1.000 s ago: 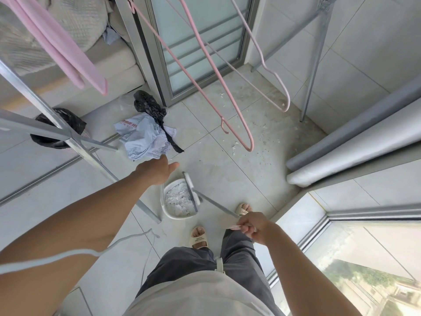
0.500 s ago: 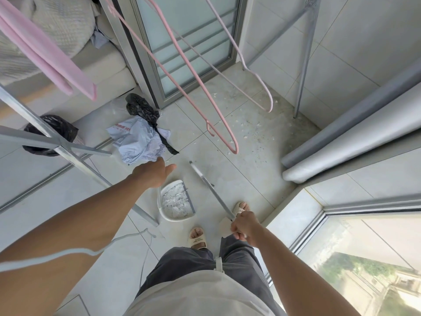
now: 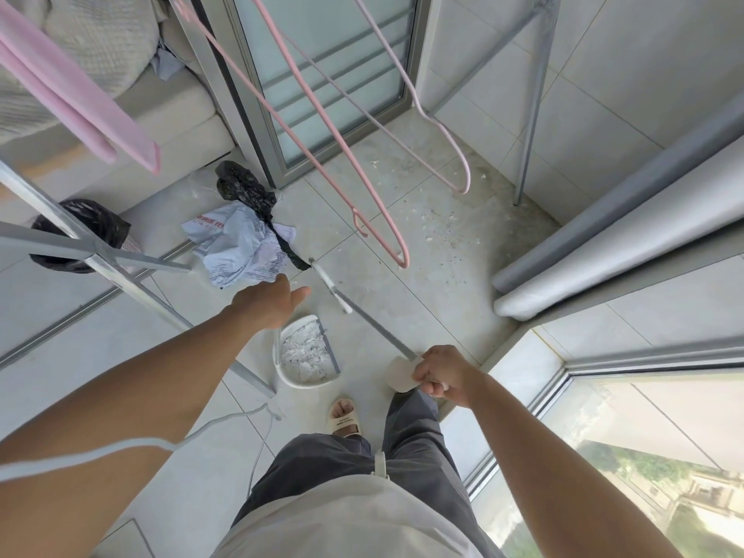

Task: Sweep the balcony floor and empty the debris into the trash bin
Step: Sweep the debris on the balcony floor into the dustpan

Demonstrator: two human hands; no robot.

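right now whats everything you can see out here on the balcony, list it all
dustpan: 1, white, on the floor by the feet, white debris inside
broom: 1, grey handle, slanting across the floor
crumpled paper: 1, white, printed, on the floor
black bags: 2, one by the paper, one lining a bin at left
hangers: 2, pink, hanging
drying rack: 1, grey metal
loose debris: scattered, far tiles
left hand: fingers straight, over the dustpan
right hand: grips the broom handle
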